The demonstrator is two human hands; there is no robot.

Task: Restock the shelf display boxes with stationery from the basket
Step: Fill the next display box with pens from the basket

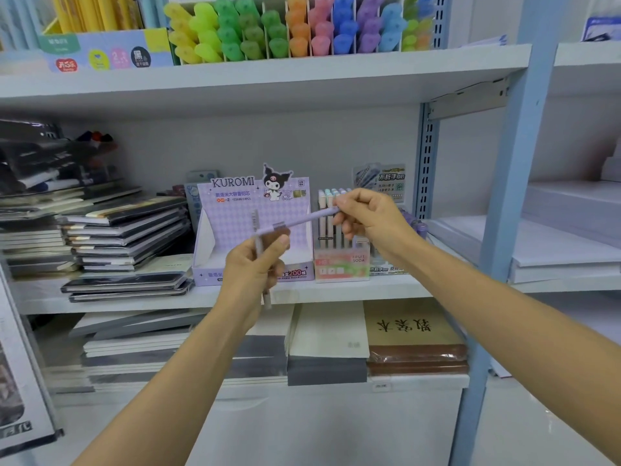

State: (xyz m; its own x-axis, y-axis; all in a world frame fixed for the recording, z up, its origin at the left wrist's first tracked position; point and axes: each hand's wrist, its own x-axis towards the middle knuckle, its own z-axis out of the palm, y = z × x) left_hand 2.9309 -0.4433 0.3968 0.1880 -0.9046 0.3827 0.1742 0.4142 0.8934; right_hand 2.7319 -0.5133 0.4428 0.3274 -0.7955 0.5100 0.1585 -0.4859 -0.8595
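Lilac pen (304, 219) lies slanted in front of the Kuromi display box (235, 264), right hand (369, 215) pinching its 2 o'clock end. Left hand (250, 264), at 7 o'clock, is clamped on an upright pale pen (258, 250).

I am reaching both bare forearms forward, my left hand (255, 264) curling its fingers shut, thumb pressing on top; my right hand (373, 215) is pinching closed, up and right of it.

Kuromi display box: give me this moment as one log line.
phase: restocking | left hand: holds upright pen | right hand: holds purple pen | Kuromi box: looks empty
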